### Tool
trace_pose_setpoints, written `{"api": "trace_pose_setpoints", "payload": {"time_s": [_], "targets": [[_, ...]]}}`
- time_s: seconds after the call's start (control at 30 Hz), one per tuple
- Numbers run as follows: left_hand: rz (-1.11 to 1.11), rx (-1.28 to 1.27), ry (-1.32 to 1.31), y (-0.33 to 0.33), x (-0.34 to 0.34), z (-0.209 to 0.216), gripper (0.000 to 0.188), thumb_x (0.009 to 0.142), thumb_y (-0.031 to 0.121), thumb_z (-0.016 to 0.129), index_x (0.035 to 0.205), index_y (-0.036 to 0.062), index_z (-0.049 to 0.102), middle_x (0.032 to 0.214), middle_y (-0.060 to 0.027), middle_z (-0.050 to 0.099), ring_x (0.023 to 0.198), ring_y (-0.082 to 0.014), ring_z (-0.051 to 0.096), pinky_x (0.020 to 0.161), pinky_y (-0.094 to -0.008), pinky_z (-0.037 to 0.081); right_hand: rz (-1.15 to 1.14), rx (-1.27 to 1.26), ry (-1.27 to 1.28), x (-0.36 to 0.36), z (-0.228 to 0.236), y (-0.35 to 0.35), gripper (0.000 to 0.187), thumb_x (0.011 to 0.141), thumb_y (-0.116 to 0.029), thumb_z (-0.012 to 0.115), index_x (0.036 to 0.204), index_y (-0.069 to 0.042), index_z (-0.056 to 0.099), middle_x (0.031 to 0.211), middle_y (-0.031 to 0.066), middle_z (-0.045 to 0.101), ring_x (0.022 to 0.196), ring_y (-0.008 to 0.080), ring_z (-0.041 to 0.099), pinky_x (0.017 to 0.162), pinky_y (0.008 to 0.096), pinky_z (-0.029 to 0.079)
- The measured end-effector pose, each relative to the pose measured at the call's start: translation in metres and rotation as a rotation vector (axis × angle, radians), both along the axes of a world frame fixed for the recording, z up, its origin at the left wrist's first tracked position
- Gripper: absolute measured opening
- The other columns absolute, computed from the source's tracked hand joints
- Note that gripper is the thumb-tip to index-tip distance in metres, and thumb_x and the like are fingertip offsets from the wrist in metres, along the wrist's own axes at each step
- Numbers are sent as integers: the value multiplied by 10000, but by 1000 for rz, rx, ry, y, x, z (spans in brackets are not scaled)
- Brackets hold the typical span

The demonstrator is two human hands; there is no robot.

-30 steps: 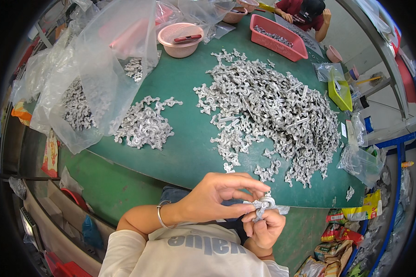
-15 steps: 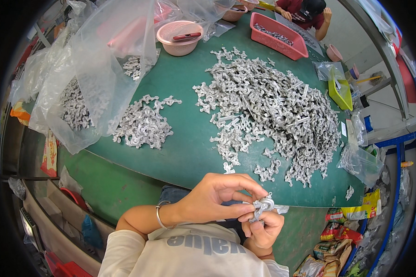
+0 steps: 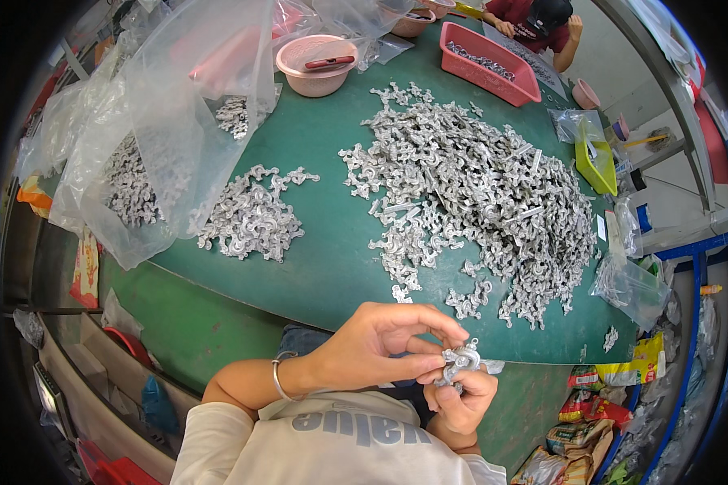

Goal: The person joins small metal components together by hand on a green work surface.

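Close to my body, at the table's near edge, both hands meet on a small silvery metal casting (image 3: 460, 360) with curved arms and a little ring at its top. My left hand (image 3: 396, 343), with a bangle on its wrist, pinches the casting from the left between thumb and fingers. Wrapped round its lower right side is my right hand (image 3: 463, 402). Beyond my hands a large heap of similar castings (image 3: 485, 194) covers the right half of the green table (image 3: 315, 279). A smaller pile (image 3: 255, 218) lies to the left.
Clear plastic bags (image 3: 158, 121) with castings stand at the left. A pink bowl (image 3: 315, 81) with a phone across it, a pink tray (image 3: 489, 77) of parts and a yellow-green bin (image 3: 595, 167) sit farther back. Another person (image 3: 534, 28) is at the far end.
The casting has turned slightly between my fingers and shows more of its curved face. Both hands stay in nearly the same place.
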State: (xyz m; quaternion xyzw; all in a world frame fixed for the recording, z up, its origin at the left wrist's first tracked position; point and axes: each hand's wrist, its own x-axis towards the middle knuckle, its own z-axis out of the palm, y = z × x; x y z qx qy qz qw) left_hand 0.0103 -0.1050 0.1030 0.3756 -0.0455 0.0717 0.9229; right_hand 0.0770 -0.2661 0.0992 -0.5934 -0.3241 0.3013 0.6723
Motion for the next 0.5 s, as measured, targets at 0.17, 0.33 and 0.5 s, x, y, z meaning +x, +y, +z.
{"api": "trace_pose_setpoints", "payload": {"time_s": [0.17, 0.33, 0.5], "targets": [[-2, -15, 10, 1, 0, 1, 273, 773, -121, 509, 1045, -93, 500, 1040, -158, 501, 865, -186, 545, 643, -264, 486, -13, 17, 1, 0, -3, 0, 111, 750, -23, 570, 811, 43, 634, 663, 80, 624, 489, 92, 523, 475, 208, 412], [-9, -46, 7, 1, 1, 0, 275, 776, -114, 512, 1050, -93, 497, 1019, -157, 508, 840, -177, 544, 630, -264, 479, 7, 17, 8, 3, -2, 0, 107, 752, -33, 571, 792, 48, 628, 690, 93, 634, 492, 96, 527, 474, 213, 417], [3, -30, 11, 0, 1, 0, 279, 775, -114, 515, 1053, -89, 497, 1017, -159, 508, 841, -178, 544, 629, -266, 482, 0, 25, 12, 3, -4, 1, 113, 753, -42, 573, 791, 52, 623, 690, 96, 634, 489, 97, 526, 472, 214, 417]]}}
